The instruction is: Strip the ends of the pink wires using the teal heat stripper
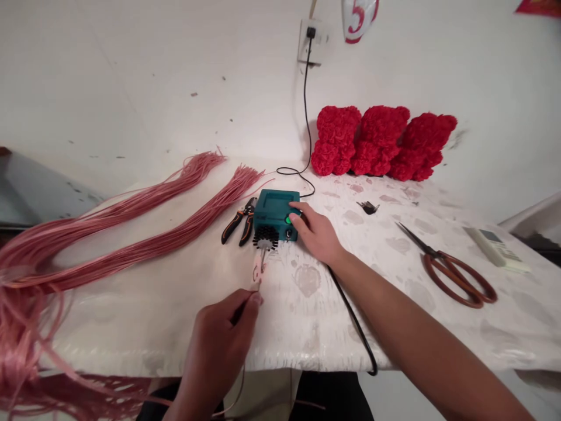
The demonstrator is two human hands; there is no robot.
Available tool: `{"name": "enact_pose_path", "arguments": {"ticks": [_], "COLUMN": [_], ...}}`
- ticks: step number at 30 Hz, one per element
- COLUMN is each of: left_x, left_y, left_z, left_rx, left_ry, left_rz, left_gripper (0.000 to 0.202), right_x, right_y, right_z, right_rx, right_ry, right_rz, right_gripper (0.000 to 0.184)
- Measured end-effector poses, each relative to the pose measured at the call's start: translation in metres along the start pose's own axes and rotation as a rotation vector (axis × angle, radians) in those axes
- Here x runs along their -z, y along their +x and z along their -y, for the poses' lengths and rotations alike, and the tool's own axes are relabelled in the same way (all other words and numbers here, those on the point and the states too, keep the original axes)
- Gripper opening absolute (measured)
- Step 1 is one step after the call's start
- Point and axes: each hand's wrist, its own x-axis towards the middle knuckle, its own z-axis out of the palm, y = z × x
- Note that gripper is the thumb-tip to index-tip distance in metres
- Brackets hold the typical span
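A small teal box machine (274, 211) with a black finned nozzle at its front sits mid-table. My right hand (316, 233) rests against its right side, fingers curled around the corner by a green lit button. Below it, my left hand (223, 336) pinches a thin pink cord (258, 279) and holds its tip just in front of the nozzle; the cord trails down past the table edge.
Two long bundles of pink cords (144, 234) lie across the left of the table. Black-and-orange pliers (239, 221) lie left of the machine. Red-handled scissors (456, 275), a remote (495, 245) and three red rose bears (381, 140) are on the right. A black cable (350, 318) runs off the front edge.
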Motion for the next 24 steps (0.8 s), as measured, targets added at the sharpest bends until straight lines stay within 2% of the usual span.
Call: {"name": "enact_pose_path", "arguments": {"ticks": [5,11,24], "left_x": [0.0030,0.0032,-0.0002], "left_y": [0.0031,0.0009,-0.0037], "left_z": [-0.0030,-0.0067,-0.0028], "left_rx": [0.136,0.195,0.174], "left_ry": [-0.128,-0.213,-0.218], "left_rz": [0.031,0.033,0.022], "left_gripper": [0.030,0.029,0.027], "right_x": [-0.0032,-0.0072,-0.0074], "right_y": [-0.0025,-0.0057,-0.0061], "right_z": [0.0065,0.0075,0.0060], "right_rx": [0.023,0.003,-0.037], "right_ry": [-0.034,0.003,0.051], "right_rz": [-0.008,-0.039,-0.058], "right_gripper": [0.045,0.044,0.036]}}
